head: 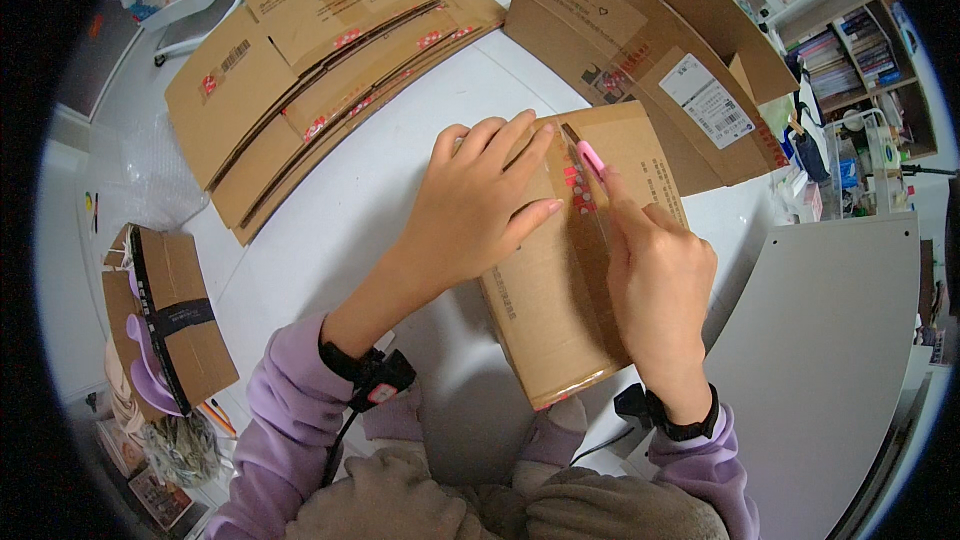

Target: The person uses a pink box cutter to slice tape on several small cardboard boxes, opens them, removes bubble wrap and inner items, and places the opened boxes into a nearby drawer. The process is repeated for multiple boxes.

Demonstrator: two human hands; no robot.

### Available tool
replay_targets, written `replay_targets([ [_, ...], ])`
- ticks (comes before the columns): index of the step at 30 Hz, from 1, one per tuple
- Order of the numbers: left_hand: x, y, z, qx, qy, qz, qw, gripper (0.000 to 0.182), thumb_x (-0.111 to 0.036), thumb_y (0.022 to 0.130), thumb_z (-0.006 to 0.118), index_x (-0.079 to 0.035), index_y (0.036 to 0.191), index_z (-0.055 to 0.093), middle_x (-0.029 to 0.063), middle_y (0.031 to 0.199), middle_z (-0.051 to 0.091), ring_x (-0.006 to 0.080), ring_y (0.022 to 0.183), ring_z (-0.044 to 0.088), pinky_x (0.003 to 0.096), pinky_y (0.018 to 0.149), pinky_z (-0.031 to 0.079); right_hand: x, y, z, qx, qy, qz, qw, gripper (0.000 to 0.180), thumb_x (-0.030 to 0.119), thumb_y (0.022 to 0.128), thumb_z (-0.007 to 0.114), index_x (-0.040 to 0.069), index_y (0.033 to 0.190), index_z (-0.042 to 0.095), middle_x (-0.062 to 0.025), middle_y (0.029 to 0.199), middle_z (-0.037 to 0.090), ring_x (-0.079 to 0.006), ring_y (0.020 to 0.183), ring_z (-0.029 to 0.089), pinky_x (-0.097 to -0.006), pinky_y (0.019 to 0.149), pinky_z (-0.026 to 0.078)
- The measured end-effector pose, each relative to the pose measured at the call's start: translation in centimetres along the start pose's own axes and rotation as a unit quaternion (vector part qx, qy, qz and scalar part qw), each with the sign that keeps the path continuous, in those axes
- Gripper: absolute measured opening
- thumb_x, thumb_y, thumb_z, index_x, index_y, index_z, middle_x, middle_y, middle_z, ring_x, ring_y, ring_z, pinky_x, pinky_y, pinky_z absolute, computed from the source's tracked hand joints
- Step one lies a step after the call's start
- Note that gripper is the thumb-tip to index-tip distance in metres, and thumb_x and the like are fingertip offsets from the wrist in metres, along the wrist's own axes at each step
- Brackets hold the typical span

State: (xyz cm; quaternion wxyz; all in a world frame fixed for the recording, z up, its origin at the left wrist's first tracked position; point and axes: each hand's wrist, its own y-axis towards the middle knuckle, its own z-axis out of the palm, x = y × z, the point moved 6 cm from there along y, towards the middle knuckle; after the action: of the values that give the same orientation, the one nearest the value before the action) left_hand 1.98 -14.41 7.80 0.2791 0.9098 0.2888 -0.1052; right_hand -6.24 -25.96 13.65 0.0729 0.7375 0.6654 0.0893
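A closed cardboard box [540,345] lies before me on the white floor, tilted in view, with clear tape bearing red print [579,191] along its top. My left hand [472,198] lies palm down over the box's upper left part, fingers spread and holding nothing. In my right hand [660,277] is a pink utility knife [591,157]. Its dark blade points towards the far end of the box, at the tape line. Whether the blade has gone through the tape cannot be seen.
Flattened cardboard boxes [352,22] are stacked at the far left. A larger cardboard box [585,29] with a label stands beyond mine. Leftward sit bubble wrap [161,172] and a small carton [187,270] holding purple items. A grey panel [817,345] is at right, below a bookshelf [832,67].
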Motion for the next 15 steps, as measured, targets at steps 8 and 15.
replay_targets([
  [8,-0.2,-0.2,0.0,0.011,0.019,-0.013,1.0,0.067,-0.034,0.085,0.065,-0.002,0.139,0.044,0.0148,0.139,0.047,0.0283,0.118,0.048,0.0401,0.092,0.036,0.4,0.1,-0.6,0.02,-0.026,-0.001,0.999,0.044,0.004,0.079,0.062,0.011,0.122,0.064,-0.0131,0.069,0.062,-0.0288,0.056,0.063,-0.0388,0.052,0.05],
  [15,-0.2,-0.2,-0.2,-0.02,0.058,-0.009,0.998,0.062,-0.038,0.084,0.065,-0.003,0.133,0.051,0.0088,0.132,0.053,0.0231,0.107,0.051,0.0368,0.082,0.038,0.6,-1.2,-1.8,0.05,-0.043,-0.005,0.998,0.047,0.002,0.076,0.058,0.008,0.123,0.061,-0.012,0.072,0.064,-0.029,0.057,0.065,-0.0395,0.051,0.05],
])
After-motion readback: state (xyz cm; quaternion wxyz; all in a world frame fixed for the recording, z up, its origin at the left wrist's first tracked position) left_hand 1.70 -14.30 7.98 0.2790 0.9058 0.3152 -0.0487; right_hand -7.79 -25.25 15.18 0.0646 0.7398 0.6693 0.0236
